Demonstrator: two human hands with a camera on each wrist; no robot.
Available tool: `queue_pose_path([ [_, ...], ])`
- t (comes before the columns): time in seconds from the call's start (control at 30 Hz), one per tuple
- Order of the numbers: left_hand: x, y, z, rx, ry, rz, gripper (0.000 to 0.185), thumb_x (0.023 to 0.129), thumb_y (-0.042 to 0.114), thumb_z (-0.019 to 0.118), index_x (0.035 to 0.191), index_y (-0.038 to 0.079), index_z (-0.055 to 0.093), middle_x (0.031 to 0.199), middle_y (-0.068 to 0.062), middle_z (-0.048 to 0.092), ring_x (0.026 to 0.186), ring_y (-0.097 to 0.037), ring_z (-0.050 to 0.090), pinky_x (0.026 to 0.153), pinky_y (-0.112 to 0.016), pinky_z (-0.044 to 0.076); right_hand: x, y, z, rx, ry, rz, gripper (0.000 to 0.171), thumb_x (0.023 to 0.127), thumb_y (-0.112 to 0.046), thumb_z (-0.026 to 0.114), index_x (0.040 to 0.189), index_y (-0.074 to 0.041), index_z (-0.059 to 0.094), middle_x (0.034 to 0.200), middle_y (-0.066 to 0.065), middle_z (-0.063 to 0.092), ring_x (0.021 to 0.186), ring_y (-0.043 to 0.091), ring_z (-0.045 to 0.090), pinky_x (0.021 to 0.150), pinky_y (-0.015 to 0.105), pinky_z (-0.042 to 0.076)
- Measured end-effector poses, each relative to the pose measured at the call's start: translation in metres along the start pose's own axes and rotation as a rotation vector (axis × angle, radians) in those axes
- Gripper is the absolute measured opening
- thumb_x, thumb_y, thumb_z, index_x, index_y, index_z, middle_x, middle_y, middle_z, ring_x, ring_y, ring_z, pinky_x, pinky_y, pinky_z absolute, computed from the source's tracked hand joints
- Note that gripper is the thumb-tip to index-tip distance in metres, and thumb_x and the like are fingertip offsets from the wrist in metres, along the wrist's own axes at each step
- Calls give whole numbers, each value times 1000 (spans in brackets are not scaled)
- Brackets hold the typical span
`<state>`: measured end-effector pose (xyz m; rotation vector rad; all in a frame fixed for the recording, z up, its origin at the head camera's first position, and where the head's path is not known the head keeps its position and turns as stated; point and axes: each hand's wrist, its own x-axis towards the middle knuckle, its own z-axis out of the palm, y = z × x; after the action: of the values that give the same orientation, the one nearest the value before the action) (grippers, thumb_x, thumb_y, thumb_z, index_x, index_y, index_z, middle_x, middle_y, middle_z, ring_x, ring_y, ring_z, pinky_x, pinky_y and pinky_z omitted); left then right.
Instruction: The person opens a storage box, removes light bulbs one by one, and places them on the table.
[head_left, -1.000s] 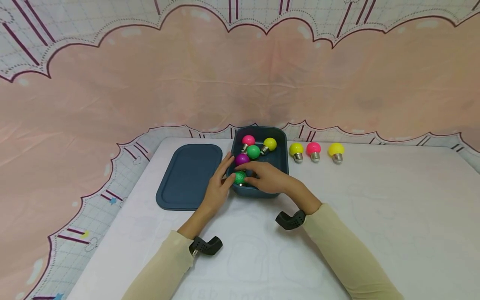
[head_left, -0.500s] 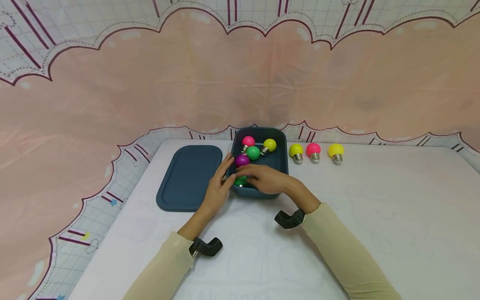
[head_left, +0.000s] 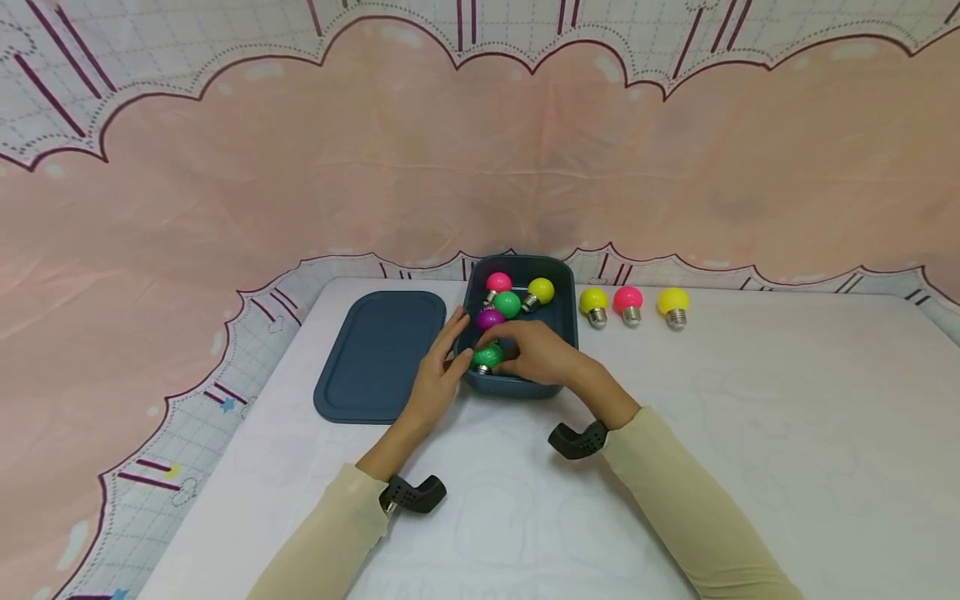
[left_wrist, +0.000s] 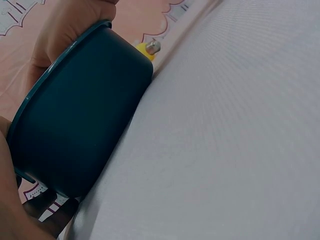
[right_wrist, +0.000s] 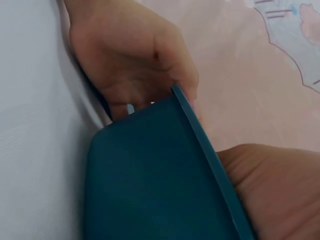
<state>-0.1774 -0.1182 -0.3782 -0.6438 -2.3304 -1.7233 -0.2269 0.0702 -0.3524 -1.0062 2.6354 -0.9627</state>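
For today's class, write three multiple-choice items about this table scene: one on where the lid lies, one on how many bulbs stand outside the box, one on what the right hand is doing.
1. Where does the lid lie?
A. on the box
B. flat on the table, left of the box
C. right of the box

2. How many bulbs stand on the table outside the box?
A. one
B. three
C. five

3. What is the right hand doing?
A. resting flat on the table
B. holding the lid
C. gripping a green bulb inside the box

Answers: B, the lid is beside the box's left wall; B, a yellow bulb, a pink bulb and another yellow bulb line up right of the box; C, its fingers curl round the bulb.
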Motion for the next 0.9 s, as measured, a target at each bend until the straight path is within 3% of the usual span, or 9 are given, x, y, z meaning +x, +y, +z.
queue_pose_path([
  [0.27,0,0,1,10,12,1,48,98,-1,46,144,-8,33,154,-22,21,141,-36,18,102,-59,30,3,-1,1,-106,88,81,31,85,-15,74,113,-7,66,112,7,65,103,25,58,89,40,48],
  [0.47,1,1,1,3,9,-4,48,99,0,46,144,-7,34,154,-21,22,141,-35,20,103,-58,30,2,-2,1,-92,97,145,32,86,-12,72,113,-2,58,107,10,63,93,24,58,81,35,51],
  [0.6,2,1,1,-8,8,-7,48,98,-2,46,144,-6,34,154,-21,22,141,-34,20,103,-57,30,2,-2,0,-69,75,107,27,86,-8,71,110,-4,59,99,8,62,79,21,55,71,30,51],
  [0.77,1,1,1,-14,10,-8,48,98,-4,46,144,-6,34,154,-21,22,141,-34,21,103,-57,31,1,-1,0,-82,43,54,24,86,-6,71,109,-11,65,110,7,62,96,22,57,85,35,51],
  [0.9,1,0,2,-14,9,-11,48,98,-3,46,144,-6,34,154,-21,22,141,-34,20,103,-57,31,1,-1,1,-129,42,79,24,87,-12,71,110,-16,66,112,8,60,103,24,55,87,40,50],
])
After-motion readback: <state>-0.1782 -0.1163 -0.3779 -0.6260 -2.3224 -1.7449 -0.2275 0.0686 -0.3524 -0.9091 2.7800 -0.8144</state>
